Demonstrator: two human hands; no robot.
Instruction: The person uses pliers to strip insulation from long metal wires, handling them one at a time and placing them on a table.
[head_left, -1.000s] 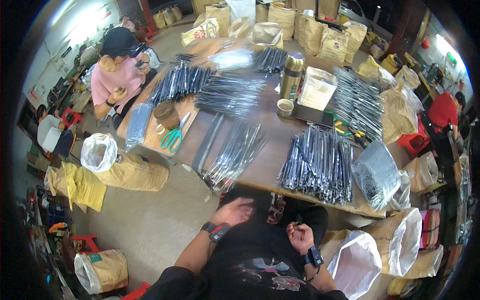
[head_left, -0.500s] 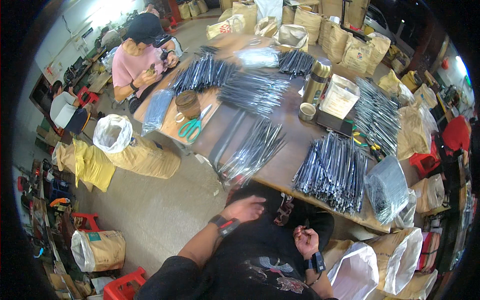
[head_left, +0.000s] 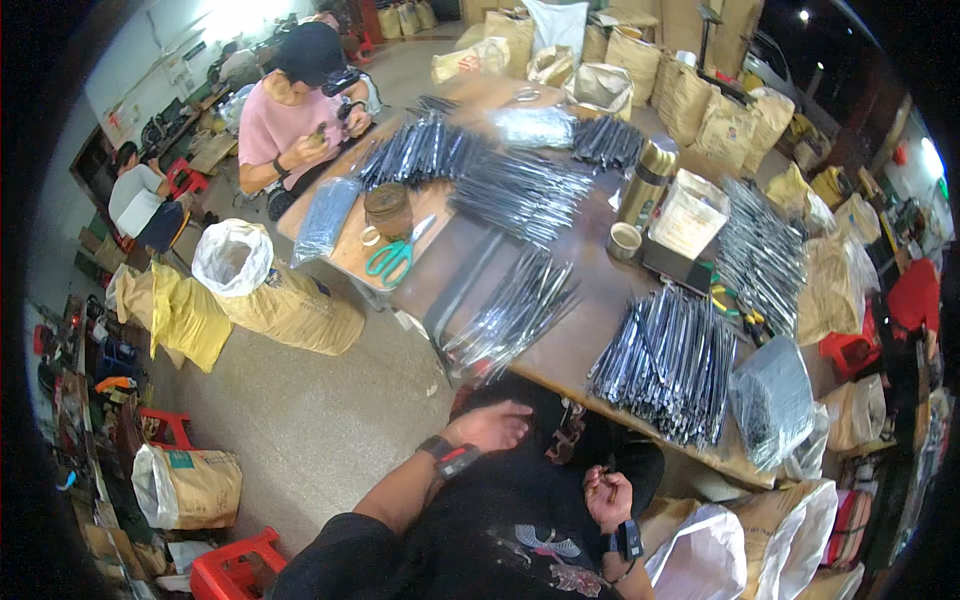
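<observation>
My left hand (head_left: 492, 427) hovers over my lap, just short of the table's near edge, with its fingers loosely stretched and nothing visible in them. Lower and to the right, my right hand (head_left: 608, 497) is closed, fingers curled around a small dark thing whose tip pokes up; its kind is too small to make out. Closest to my left hand on the table is a fanned bundle of thin, shiny dark strips (head_left: 515, 310). A larger heap of similar strips (head_left: 665, 365) lies at the front right, beside a clear plastic-wrapped pack (head_left: 772, 400).
Teal-handled scissors (head_left: 390, 262), a brown jar (head_left: 388, 212), a thermos (head_left: 650, 180), a cup (head_left: 624, 241) and a white container (head_left: 690, 214) stand on the table (head_left: 570, 345). A person in pink (head_left: 275, 140) works across it. Open sacks (head_left: 700, 550) crowd my right; a red stool (head_left: 235, 570) is behind left.
The whole view has shifted slightly, putting the table a little lower and farther right. My right hand's fingers have curled in more; my left hand stays nearly still.
</observation>
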